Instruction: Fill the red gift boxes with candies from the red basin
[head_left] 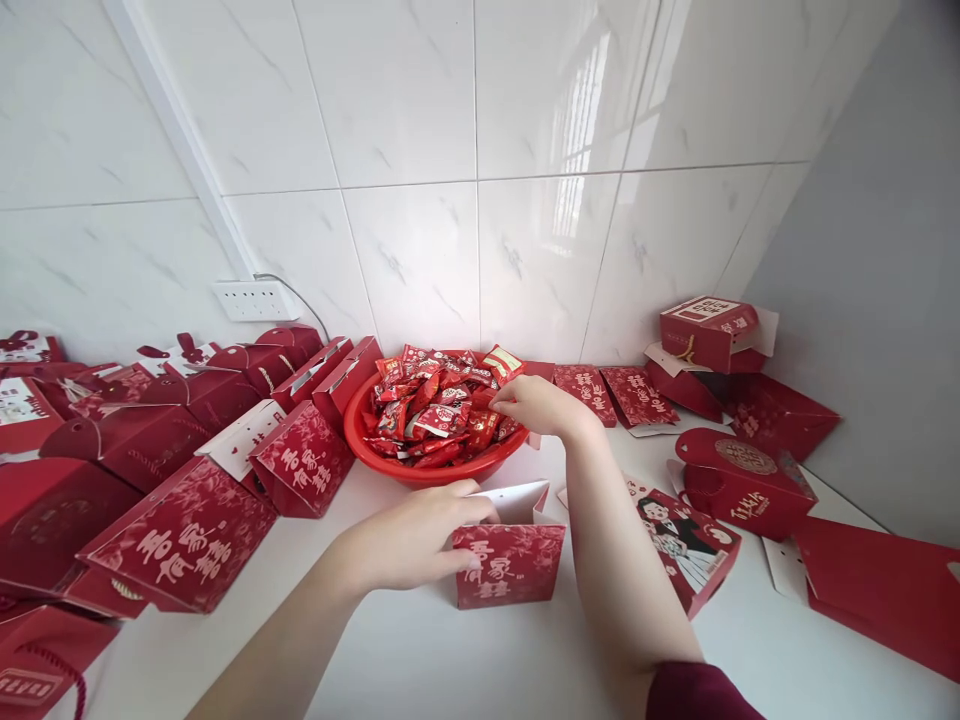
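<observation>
My left hand (420, 535) grips the left side of a red paper gift box (517, 575), its thumb on the printed front and its fingers at the open top. The box stands upright on the white table with its pale inside showing. Over the right rim of a red plastic basin (442, 470), my right hand (544, 405) reaches in with fingers drawn together. Its fingertips touch the heap of red-wrapped candies (439, 415); whether they hold one is hidden. A candy with a yellow-green label (504, 365) lies just above that hand.
Many red gift boxes (180, 535) crowd the left side. Flat red boxes (641, 395) lie behind my right hand. On the right are a box with a printed couple (682, 540) and several others (742, 485). A power strip (255, 300) sits against the tiled wall (420, 250).
</observation>
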